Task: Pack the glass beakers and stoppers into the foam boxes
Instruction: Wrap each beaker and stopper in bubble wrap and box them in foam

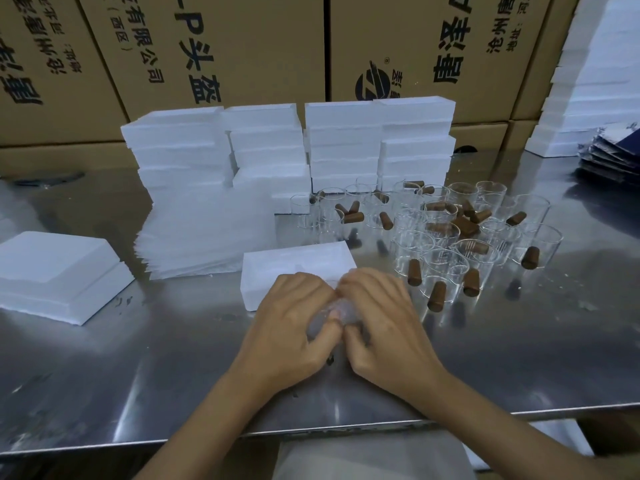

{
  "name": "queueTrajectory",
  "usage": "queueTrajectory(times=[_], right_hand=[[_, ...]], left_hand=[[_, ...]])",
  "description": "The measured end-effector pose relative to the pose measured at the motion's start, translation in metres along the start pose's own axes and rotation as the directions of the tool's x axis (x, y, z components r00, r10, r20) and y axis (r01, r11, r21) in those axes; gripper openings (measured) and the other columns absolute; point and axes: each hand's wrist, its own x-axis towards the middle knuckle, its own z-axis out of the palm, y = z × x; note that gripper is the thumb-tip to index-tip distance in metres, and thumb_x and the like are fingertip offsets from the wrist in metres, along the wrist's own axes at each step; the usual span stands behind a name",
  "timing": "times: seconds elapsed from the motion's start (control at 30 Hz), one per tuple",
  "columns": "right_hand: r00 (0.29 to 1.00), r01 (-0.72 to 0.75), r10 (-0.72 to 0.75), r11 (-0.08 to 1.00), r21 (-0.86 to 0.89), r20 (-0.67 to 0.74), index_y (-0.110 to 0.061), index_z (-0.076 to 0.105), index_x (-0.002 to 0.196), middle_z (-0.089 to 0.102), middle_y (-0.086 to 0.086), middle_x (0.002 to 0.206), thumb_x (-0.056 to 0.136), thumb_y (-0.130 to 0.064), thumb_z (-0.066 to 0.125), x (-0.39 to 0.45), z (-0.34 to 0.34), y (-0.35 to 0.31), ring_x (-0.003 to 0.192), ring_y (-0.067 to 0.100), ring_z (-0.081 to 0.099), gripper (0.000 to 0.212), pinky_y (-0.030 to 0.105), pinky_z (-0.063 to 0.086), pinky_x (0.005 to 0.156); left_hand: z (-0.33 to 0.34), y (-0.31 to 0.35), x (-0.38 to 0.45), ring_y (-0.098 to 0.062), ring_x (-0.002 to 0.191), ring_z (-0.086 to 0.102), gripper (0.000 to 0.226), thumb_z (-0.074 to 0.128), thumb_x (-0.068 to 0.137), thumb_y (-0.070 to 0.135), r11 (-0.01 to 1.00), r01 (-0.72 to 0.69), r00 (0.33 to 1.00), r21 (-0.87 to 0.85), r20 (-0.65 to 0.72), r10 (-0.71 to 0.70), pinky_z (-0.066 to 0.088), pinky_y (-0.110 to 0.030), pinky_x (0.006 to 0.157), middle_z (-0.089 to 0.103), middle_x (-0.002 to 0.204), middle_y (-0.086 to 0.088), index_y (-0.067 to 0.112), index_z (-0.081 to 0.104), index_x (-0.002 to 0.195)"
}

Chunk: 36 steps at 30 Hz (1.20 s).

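With both hands [337, 320] gripping a clear wrapped thing [332, 315], best tuck it snug before the foam box [298, 261] just beyond

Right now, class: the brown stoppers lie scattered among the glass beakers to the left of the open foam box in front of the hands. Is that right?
Not quite. The head view shows the brown stoppers scattered among the glass beakers to the right of the open foam box, not the left. The box does sit just beyond the hands: left hand, right hand.
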Motion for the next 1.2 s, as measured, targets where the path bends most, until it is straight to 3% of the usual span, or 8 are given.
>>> queueTrajectory(times=[0.17, 0.37, 0.47, 0.63, 0.77, 0.97, 1.07, 1.2], right_hand=[[0.999, -0.043, 0.042, 0.998, -0.046, -0.031, -0.012, 0.064, 0.088, 0.059, 0.006, 0.12, 0.08, -0.01, 0.051, -0.002, 0.003, 0.001, 0.118, 0.024, 0.052, 0.016, 0.036, 0.035, 0.102], [0.987, -0.061, 0.077, 0.992, -0.114, 0.138, -0.014, 0.064, 0.083, 0.058, 0.005, 0.136, 0.077, -0.02, 0.038, 0.001, 0.006, 0.004, 0.133, 0.022, 0.039, 0.028, 0.034, 0.024, 0.108], [0.986, -0.062, 0.072, 0.996, -0.071, 0.153, -0.016, 0.063, 0.088, 0.053, 0.002, 0.142, 0.074, -0.02, 0.034, 0.001, 0.005, 0.003, 0.137, 0.019, 0.034, 0.032, 0.033, 0.022, 0.11], [0.992, -0.126, 0.127, 0.99, 0.059, -0.009, -0.017, 0.056, 0.117, 0.05, -0.004, 0.137, 0.07, -0.015, 0.037, -0.001, 0.001, 0.006, 0.133, 0.014, 0.041, 0.051, 0.035, 0.027, 0.112], [0.939, -0.294, 0.327, 0.925, 0.241, -0.109, -0.036, 0.043, 0.121, 0.046, -0.027, 0.123, 0.08, -0.02, 0.041, 0.001, 0.0, 0.008, 0.122, -0.005, 0.038, 0.044, 0.024, 0.029, 0.107], [0.887, -0.364, 0.439, 0.856, 0.367, -0.144, -0.042, 0.043, 0.121, 0.042, -0.038, 0.118, 0.094, -0.038, 0.036, -0.001, 0.0, 0.012, 0.121, -0.013, 0.034, 0.028, 0.013, 0.025, 0.102], [0.915, -0.335, 0.387, 0.886, 0.32, -0.113, -0.041, 0.044, 0.121, 0.04, -0.04, 0.12, 0.097, -0.038, 0.035, -0.001, 0.001, 0.011, 0.12, -0.017, 0.032, 0.026, 0.017, 0.027, 0.1], [0.92, -0.322, 0.372, 0.898, 0.301, -0.125, -0.034, 0.051, 0.11, 0.051, -0.023, 0.11, 0.098, -0.029, 0.038, 0.0, 0.003, 0.014, 0.115, -0.008, 0.04, 0.018, 0.028, 0.034, 0.099]], left_hand=[[0.0, 0.002, 0.005, -0.018, 0.098, 0.048, 0.041, 0.038, 0.098, 0.04, 0.995, 0.018, 0.988, 0.101, 0.154, -0.034, 0.038, -0.037, 0.084, 0.059, 0.084, 0.007, 0.015, 0.066, 0.081], [0.004, 0.003, -0.004, -0.019, 0.099, 0.049, 0.028, 0.06, 0.085, 0.038, 0.997, 0.021, 1.0, 0.074, -0.011, -0.02, 0.042, -0.032, 0.084, 0.053, 0.11, -0.002, 0.011, 0.061, 0.092], [0.004, 0.002, -0.005, -0.016, 0.099, 0.049, 0.031, 0.062, 0.082, 0.046, 0.993, 0.081, 0.996, 0.083, 0.039, -0.085, 0.046, -0.034, 0.079, 0.052, 0.116, 0.001, 0.015, 0.063, 0.084], [0.01, -0.001, -0.006, -0.008, 0.102, 0.044, 0.041, 0.059, 0.082, 0.057, 0.984, 0.177, 0.983, 0.014, 0.04, -0.178, 0.042, -0.023, 0.08, 0.048, 0.125, 0.009, 0.018, 0.063, 0.072], [0.011, 0.007, 0.004, -0.005, 0.097, 0.045, 0.032, 0.061, 0.072, 0.057, 0.96, 0.281, 0.96, -0.001, -0.023, -0.281, 0.035, -0.008, 0.081, 0.057, 0.107, 0.015, 0.026, 0.06, 0.064], [-0.027, -0.006, 0.036, -0.009, 0.09, 0.047, 0.034, 0.066, 0.069, 0.051, 0.937, 0.331, 0.893, -0.114, -0.283, -0.35, 0.034, -0.013, 0.073, 0.053, 0.094, 0.019, 0.035, 0.045, 0.092], [-0.039, -0.031, 0.051, -0.004, 0.098, 0.044, 0.033, 0.066, 0.076, 0.05, 0.921, 0.376, 0.884, -0.098, -0.259, -0.388, 0.034, -0.012, 0.076, 0.053, 0.102, 0.028, 0.043, 0.048, 0.103], [-0.029, -0.065, 0.042, -0.011, 0.113, 0.039, 0.038, 0.068, 0.084, 0.037, 0.909, 0.417, 0.9, 0.009, -0.142, -0.412, 0.034, -0.019, 0.09, 0.053, 0.115, 0.01, 0.038, 0.058, 0.122]])
